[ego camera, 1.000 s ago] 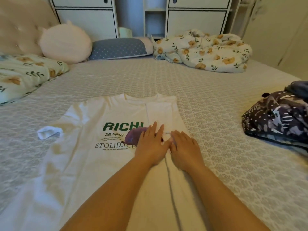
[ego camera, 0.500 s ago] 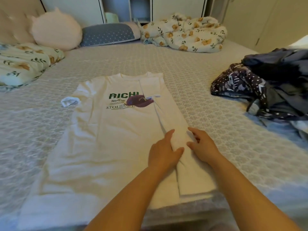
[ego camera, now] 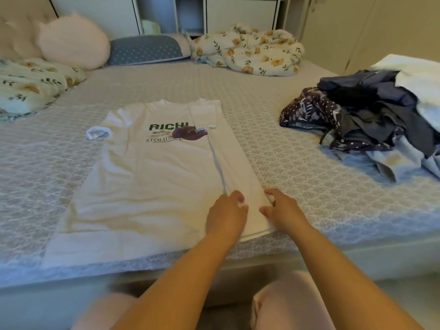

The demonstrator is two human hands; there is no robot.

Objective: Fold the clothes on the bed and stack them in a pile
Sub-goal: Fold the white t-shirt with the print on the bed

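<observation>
The white cotton T-shirt with green lettering and a purple print is lying face up on the grey patterned bedspread, its hem reaching the near edge of the bed. Its right side is lying folded inward as a long narrow panel, while the left sleeve is sticking out flat, not yet folded.

In the head view, the left hand is resting on the inner edge of that folded panel near the hem, fingers loosely bent and together, pressing the cloth down; whether they are pinching it cannot be told. The right hand is sitting on the outer edge of the same panel, fingers curled with the tips touching the fabric, apparently smoothing or nipping the fold.

Well apart to the right, a jumbled heap of dark blue, patterned and pale clothes is waiting unfolded. No folded stack is showing anywhere on the bed. At the far side, a floral crumpled blanket, a round pink plush cushion and a blue dotted pillow are lying near the headboard.

Judging from this, the task is only starting: one side fold of the first garment is done, and the other side, the cross fold and the whole heap are remaining.
</observation>
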